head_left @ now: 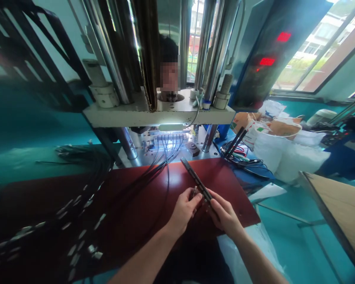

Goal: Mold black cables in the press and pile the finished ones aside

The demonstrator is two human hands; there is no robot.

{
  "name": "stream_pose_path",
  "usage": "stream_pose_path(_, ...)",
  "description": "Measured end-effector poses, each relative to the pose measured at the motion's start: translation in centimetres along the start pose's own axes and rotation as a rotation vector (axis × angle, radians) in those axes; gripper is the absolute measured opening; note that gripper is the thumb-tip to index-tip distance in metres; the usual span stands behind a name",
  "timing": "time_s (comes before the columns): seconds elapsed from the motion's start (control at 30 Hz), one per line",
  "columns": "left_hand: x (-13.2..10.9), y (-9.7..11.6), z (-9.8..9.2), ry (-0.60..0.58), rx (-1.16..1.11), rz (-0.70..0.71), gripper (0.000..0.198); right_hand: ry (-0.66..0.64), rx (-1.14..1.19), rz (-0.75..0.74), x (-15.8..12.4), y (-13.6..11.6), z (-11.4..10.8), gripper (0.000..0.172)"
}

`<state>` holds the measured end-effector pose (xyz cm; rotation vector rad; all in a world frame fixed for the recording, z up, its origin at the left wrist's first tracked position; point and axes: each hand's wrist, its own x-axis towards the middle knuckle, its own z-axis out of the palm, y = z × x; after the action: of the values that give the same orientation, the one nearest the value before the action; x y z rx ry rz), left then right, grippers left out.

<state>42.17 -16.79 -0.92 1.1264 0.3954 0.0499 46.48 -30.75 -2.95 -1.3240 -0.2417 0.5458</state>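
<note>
My right hand is closed round the lower end of a long, narrow dark bar. The bar slants up and to the left over the red-brown tabletop, with small light pieces along its lower edge. Close against it, my left hand has thumb and fingers pinched on a small shiny piece, too small to make out fully. Beyond my hands, black cables run from a lit row in the press onto the tabletop.
Many cables with pale connector ends lie blurred along the table's left side. At right are a coil of cables, white sacks and a board-topped table. A panel with red displays hangs above. A face shows behind the press.
</note>
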Motion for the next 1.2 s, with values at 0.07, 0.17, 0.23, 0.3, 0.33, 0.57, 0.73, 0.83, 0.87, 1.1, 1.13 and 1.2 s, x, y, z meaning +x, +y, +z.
stream_pose_path(0.07, 0.0, -0.1, -0.2, 0.093, -0.05, 0.052, 0.026, 0.056, 0.024, 0.017, -0.1, -0.1, -0.1, 0.044)
stream_pose_path(0.17, 0.0, 0.1, -0.6, 0.15, -0.101, 0.039, 0.026, 0.077, 0.016, 0.06, -0.3, -0.3, -0.3, 0.048)
stream_pose_path(0.23, 0.1, 0.4, -0.6, 0.114, -0.08, -0.003, 0.025, 0.049, 0.025, 0.085, -0.4, -0.5, -0.3, 0.05)
stream_pose_path(0.3, 0.1, 0.7, -0.5, 0.088, -0.054, -0.044, 0.025, 0.013, 0.039, 0.102, -0.6, -0.7, -0.2, 0.049)
stream_pose_path(0.33, 0.1, 0.8, -0.4, 0.085, -0.046, -0.057, 0.024, 0.0, 0.039, 0.103, -0.6, -0.8, -0.2, 0.048)
stream_pose_path(0.57, 0.1, 1.0, 0.0, 0.093, 0.011, -0.089, 0.023, -0.023, -0.015, 0.103, -0.6, -1.2, -0.2, 0.044)
stream_pose_path(0.73, -0.1, 1.2, 0.3, 0.076, 0.03, -0.074, 0.022, -0.028, -0.035, 0.124, -0.5, -1.1, -0.5, 0.049)
stream_pose_path(0.83, -0.1, 1.3, 0.3, 0.056, 0.034, -0.073, 0.022, -0.048, -0.022, 0.112, -0.5, -1.3, -0.3, 0.046)
stream_pose_path(0.87, 0.0, 1.3, 0.2, 0.053, 0.029, -0.072, 0.022, -0.057, -0.015, 0.105, -0.5, -1.3, -0.2, 0.044)
stream_pose_path(1.1, 0.2, 1.0, -0.3, 0.039, 0.008, -0.017, 0.023, -0.121, -0.02, 0.08, -0.2, -1.4, 0.5, 0.043)
stream_pose_path(1.13, 0.1, 0.8, -0.4, 0.047, 0.003, 0.002, 0.023, -0.096, -0.014, 0.081, -0.2, -1.5, 0.5, 0.042)
stream_pose_path(1.2, 0.0, 0.5, -0.7, 0.098, -0.044, 0.041, 0.025, -0.029, 0.005, 0.081, -0.3, -1.5, 0.4, 0.042)
